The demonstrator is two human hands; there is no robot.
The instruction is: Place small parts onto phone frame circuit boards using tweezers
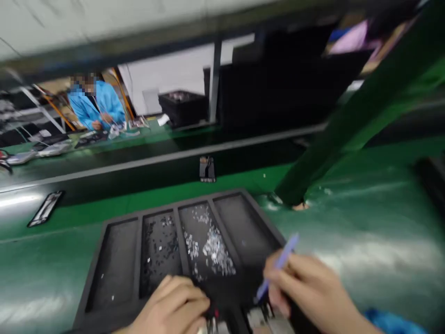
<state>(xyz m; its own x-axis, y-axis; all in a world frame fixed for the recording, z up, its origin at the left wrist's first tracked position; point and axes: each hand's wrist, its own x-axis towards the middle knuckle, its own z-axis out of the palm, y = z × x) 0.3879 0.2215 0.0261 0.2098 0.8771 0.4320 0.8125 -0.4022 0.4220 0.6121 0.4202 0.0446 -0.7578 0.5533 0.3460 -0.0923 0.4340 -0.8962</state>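
Observation:
My right hand (pixel 306 285) grips a slim purple-blue pen-shaped tool (pixel 285 253), tilted with its lower tip near some silver and black parts (pixel 256 319) at the bottom edge. Blur hides exactly what kind of tool it is. My left hand (pixel 174 304) has curled fingers beside those parts, and what lies under its fingertips is hidden. Just beyond both hands is a black tray (pixel 139 250) with long compartments. One compartment holds many small shiny silver pieces (pixel 215 248); another holds scattered small dark pieces (pixel 170 248).
A green post (pixel 333 120) rises from the green table (pixel 375 260) to the right of the tray. Small dark flat parts lie behind (pixel 207 169) and to the left (pixel 46 208). Across the way, a person in a blue jacket (pixel 111 99) works near a black bin (pixel 182 109).

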